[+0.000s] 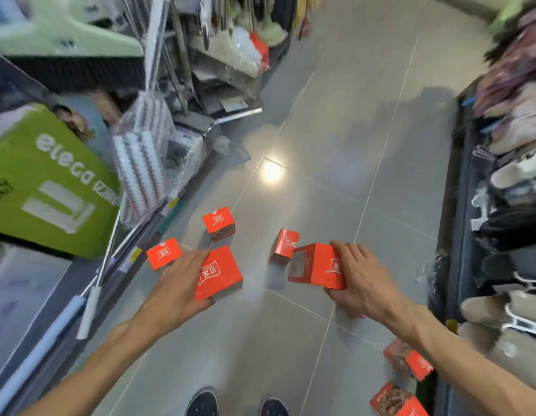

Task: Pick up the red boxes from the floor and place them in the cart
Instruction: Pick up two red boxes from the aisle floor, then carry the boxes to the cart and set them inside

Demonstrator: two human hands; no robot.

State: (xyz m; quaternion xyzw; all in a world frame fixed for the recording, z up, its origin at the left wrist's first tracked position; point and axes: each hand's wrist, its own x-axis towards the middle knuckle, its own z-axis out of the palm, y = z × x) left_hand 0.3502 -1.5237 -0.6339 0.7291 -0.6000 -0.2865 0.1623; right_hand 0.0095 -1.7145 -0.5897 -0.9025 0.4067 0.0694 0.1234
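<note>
Each grip (182,280) (360,277) clasping a red box (218,273) (318,265)

Red-orange boxes with white printed emblems: one in the left hand (182,283), box (218,273); one in the right hand (361,280), box (318,265), with a pale grey side panel. Further red boxes on the floor (336,121), which is glossy grey tile with thin pale grout lines: near left (164,253), centre far (218,223), centre right (286,244), and two near right (408,360), (396,400) with dark brown mottled faces. Far left, a lime-green carton (47,181) with white lettering. Beside it, red-and-white zigzag-striped packaging (140,163). Near centre, dark navy shoes (202,403) speckled white.
</note>
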